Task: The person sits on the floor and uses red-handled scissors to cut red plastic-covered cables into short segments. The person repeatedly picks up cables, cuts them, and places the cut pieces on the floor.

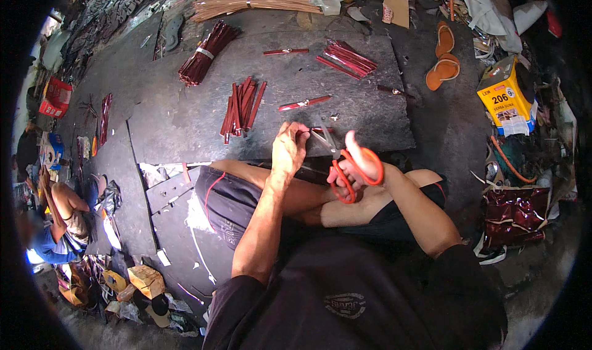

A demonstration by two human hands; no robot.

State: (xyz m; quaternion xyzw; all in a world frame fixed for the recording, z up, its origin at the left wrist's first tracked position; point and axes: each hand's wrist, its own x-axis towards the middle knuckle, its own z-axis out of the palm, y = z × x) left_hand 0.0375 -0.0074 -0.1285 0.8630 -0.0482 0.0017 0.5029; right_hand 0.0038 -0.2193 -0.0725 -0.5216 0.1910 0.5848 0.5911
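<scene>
My left hand [288, 151] pinches a narrow dark red strip [322, 130], whose end points to the right beyond the fingertips. In my right hand [362, 165] is a pair of scissors [336, 154] with orange handles, the fingers in the loops and the thumb raised. Its blades are apart and reach toward the strip and the left fingertips; whether they touch it I cannot tell. Just beyond my hands, a dark red strip with a shiny fitting [304, 103] lies on the black board [185, 112]. A similar fitted strip [286, 52] lies farther away.
Loose red strips [243, 108] lie left of centre, a banded dark red bundle [206, 54] behind them, and a glossy strip pile [348, 59] at far right. Beyond are tan strips [256, 1]. Orange sandals [443, 71] and a yellow box [507, 96] stand right. Another person [60, 217] sits left.
</scene>
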